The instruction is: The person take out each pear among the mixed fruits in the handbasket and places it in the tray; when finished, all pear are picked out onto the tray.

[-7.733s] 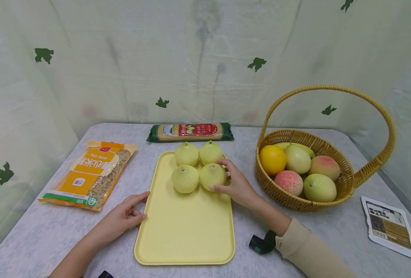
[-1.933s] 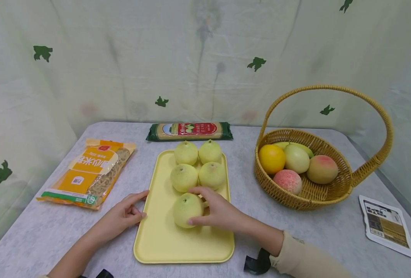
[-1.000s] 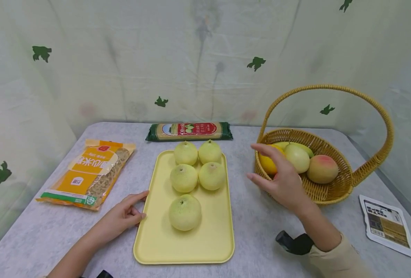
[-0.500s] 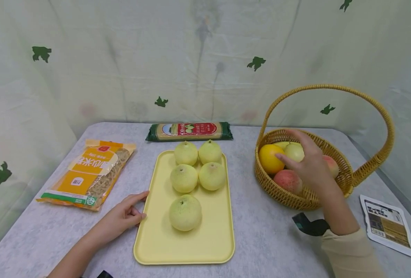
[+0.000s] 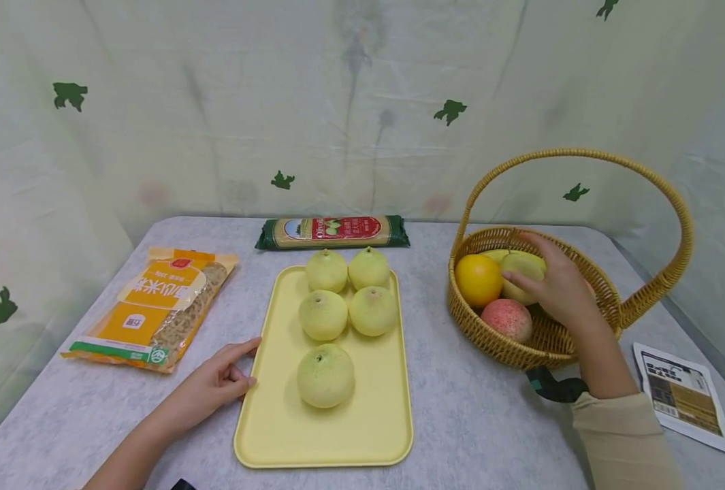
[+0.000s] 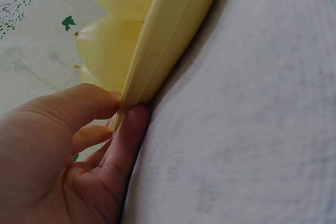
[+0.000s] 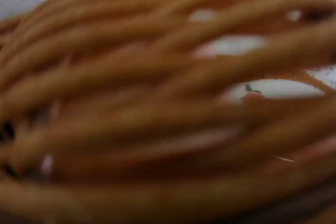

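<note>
My left hand (image 5: 218,381) pinches the left rim of the yellow tray (image 5: 362,435); in the left wrist view its thumb and fingers (image 6: 100,106) meet at the edge. Several pale green pears (image 5: 325,376) rest on the tray: two pairs at the back and a single one nearer me. My right hand (image 5: 558,282) reaches into the wicker basket (image 5: 485,340), thumb and forefinger around a pale green pear (image 5: 524,267). The other fingers are hidden behind the hand. Blurred basket weave (image 7: 157,114) fills most of the right wrist view.
Also in the basket are an orange (image 5: 478,280), a pink peach (image 5: 507,320), a banana (image 5: 493,255) and a mostly covered peach. The tall handle (image 5: 583,153) arches overhead. Around lie a pasta bag (image 5: 154,306), a spaghetti pack (image 5: 333,232) and a white pouch (image 5: 683,397).
A pear from the basket was set on the near part of the tray and let go. My right hand then went back right into the basket, onto another pear. My left hand stayed put.
</note>
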The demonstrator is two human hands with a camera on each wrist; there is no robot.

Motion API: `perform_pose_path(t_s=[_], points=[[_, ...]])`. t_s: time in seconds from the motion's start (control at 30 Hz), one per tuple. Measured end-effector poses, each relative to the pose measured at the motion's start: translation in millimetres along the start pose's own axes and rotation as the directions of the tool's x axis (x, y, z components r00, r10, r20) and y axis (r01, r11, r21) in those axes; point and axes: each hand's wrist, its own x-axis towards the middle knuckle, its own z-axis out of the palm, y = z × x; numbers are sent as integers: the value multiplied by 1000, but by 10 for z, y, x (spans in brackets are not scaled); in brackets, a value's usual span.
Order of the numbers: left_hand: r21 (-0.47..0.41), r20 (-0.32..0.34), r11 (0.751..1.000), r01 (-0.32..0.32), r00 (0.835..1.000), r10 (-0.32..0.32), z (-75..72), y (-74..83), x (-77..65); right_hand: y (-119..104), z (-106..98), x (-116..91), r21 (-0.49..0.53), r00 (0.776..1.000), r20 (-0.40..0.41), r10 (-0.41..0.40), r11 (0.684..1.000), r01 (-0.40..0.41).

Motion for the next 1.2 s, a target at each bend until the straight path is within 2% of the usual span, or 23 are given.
perform_pose_path(t_s=[0.3,0.57,1.0,1.2], points=[[0,0,1000,11,1000,-11,1,35,-8,155,-16,26,-13,987,123,107,994,-106],[-1,-8,1000,29,1000,-29,5,32,1,241,-14,28,-26,961,217,171,985,-169],[-7,-6,1000,15,1000,-15,2,17,1,325,-4,74,-41,936,316,158,987,-153],[-11,-6,1000,17,1000,-17,4,10,-6,307,18,102,-77,937,313,154,988,-136]])
